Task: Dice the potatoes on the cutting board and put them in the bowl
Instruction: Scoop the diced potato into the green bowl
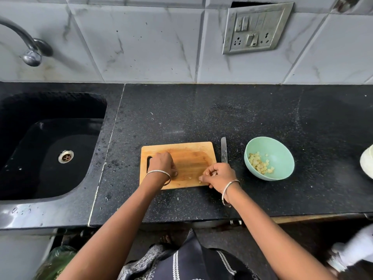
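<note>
Head view is showing the right hand [218, 175] pinching stray potato pieces [200, 179] at the cutting board's [189, 156] five o'clock corner while the left hand [163, 164] is curling on the board, its hold impossible to tell, so next is carrying them to the bowl [282, 156] at three o'clock.

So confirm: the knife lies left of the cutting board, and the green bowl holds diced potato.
Wrong side: the head view shows the knife right of the cutting board, between it and the green bowl, which does hold diced potato.
</note>
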Motion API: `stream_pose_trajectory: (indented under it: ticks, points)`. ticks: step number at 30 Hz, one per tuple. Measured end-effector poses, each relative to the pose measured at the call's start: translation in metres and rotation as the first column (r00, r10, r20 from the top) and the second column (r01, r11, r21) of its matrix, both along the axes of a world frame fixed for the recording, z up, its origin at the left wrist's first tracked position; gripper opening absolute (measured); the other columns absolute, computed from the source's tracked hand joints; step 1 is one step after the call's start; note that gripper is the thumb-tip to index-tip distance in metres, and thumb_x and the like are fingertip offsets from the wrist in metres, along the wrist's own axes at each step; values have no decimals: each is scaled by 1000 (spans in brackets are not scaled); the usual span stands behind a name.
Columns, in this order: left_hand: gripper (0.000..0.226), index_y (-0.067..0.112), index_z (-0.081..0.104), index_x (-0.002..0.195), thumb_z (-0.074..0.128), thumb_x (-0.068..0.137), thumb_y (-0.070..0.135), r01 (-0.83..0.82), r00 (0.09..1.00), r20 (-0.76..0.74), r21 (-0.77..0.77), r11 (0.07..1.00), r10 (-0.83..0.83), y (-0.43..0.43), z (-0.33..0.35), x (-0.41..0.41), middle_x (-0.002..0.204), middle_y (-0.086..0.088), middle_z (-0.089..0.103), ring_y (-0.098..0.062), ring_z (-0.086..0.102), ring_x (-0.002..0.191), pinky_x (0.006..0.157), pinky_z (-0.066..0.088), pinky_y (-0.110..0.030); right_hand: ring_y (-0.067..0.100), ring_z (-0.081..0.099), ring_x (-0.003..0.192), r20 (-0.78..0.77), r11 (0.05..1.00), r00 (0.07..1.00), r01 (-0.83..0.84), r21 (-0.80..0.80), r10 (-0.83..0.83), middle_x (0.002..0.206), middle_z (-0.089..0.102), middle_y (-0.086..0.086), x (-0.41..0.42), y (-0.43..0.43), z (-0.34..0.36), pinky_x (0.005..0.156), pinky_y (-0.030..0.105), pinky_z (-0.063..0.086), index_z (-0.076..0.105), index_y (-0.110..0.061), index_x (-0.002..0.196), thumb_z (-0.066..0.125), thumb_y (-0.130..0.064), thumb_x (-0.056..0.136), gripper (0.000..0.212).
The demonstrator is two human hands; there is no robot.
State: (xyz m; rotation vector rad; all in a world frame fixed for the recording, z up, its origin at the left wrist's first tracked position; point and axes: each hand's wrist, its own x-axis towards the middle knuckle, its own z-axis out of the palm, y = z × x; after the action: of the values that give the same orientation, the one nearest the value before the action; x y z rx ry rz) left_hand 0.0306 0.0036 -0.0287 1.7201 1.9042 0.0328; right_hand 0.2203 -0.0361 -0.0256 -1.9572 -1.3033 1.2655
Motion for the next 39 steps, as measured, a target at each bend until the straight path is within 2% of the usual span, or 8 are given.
stream_pose_trajectory:
  ticks: [3, 6, 10, 15, 23, 30, 36, 39]
  points:
    - [11, 10, 76, 83, 80, 74, 17, 35, 999, 27, -11, 999, -34, 2, 1, -3, 83, -4, 74, -20, 68, 80, 77, 56, -32, 18, 65, 69, 323, 988, 937, -152, 33, 134, 71, 68, -4, -5, 1, -4, 67, 26, 52, 73, -15, 70, 88, -20, 68, 16]
    - [5, 8, 75, 78, 75, 77, 12, 60, 998, 39, -22, 998, -59, -1, 1, -4, 80, -5, 74, -21, 68, 77, 71, 57, -31, 21, 65, 87, 455, 976, 871, -217, 24, 183, 87, 72, 2, -12, -2, -5, 78, 26, 51, 76, -14, 76, 83, -21, 76, 10]
    - [8, 6, 71, 69, 71, 76, 11, 6, 990, 143, -6, 1000, -5, -9, -2, -10, 66, -5, 72, -17, 67, 64, 65, 57, -31, 22, 66, 97, 468, 952, 841, -306, -3, 272, 93, 74, 2, -15, -1, -7, 87, 31, 52, 77, -9, 82, 74, -16, 85, 8]
    - [8, 7, 67, 73, 70, 72, -1, -37, 950, 310, 23, 999, 28, -28, 1, -13, 60, -2, 70, -10, 68, 53, 56, 55, -21, 12, 68, 66, 320, 963, 913, -269, 2, 254, 61, 70, -1, -20, 5, -3, 75, 28, 54, 73, -11, 65, 75, -19, 77, 14]
    - [6, 23, 75, 74, 78, 71, 19, 20, 994, 110, 75, 997, -28, -41, -8, 2, 79, 7, 73, -15, 66, 80, 79, 54, -33, 4, 52, 60, 383, 939, 880, -334, 84, 279, 72, 65, -7, -30, 11, -4, 49, 13, 31, 74, -19, 78, 77, -15, 74, 6]
    - [1, 19, 73, 79, 72, 79, 19, 75, 997, -41, 52, 996, -73, -37, -8, 15, 90, -2, 72, -23, 64, 87, 69, 48, -29, 26, 60, 100, 494, 909, 789, -416, -6, 365, 104, 67, 9, -38, 18, -12, 84, 30, 49, 71, -13, 94, 70, -20, 87, 10]
    - [5, 10, 70, 80, 66, 78, 13, 124, 990, -66, -17, 992, -125, -32, -9, 20, 86, -12, 71, -28, 67, 83, 78, 57, -37, 33, 58, 103, 544, 849, 679, -512, -130, 493, 113, 60, 16, -44, 20, 0, 80, 33, 43, 60, -4, 103, 59, -20, 95, 17]
    - [8, 7, 71, 80, 65, 78, 12, 116, 992, -43, -33, 993, -117, -35, -9, 19, 82, -12, 73, -26, 68, 80, 75, 57, -35, 29, 61, 86, 515, 879, 731, -466, -105, 449, 100, 65, 14, -32, 19, 1, 76, 31, 48, 57, -9, 77, 60, -18, 92, 18]
